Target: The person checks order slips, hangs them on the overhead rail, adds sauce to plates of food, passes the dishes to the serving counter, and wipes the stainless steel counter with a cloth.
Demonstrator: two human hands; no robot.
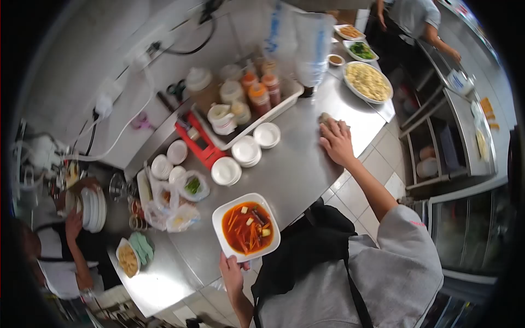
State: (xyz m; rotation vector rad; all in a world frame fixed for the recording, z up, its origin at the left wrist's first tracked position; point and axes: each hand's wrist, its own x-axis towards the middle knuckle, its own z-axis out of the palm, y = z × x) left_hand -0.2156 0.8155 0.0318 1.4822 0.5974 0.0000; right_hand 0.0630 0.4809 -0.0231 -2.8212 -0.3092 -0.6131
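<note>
A white square bowl [218, 229] holds red-orange soup [240, 235] with carrot-like strips and pale cubes. My left hand [232, 273] grips its near rim, thumb on top, at the front edge of the steel table [295, 158]. Farther right, my right hand [336, 139] presses on the tabletop, its fingers over a small greyish-brown cloth [325, 118], which is mostly hidden. Stacked small white dishes [246, 150] stand beyond the bowl. To the bowl's left lie plastic bags [180, 218], one with chopped greens [192, 185].
A tray [262, 119] of sauce bottles and a red holder [199, 143] are near the wall. Filled dishes [367, 83] stand far right. One co-worker [418, 19] is upper right; another [60, 251] holds plates [93, 210] at left. A bowl [128, 258] is lower left.
</note>
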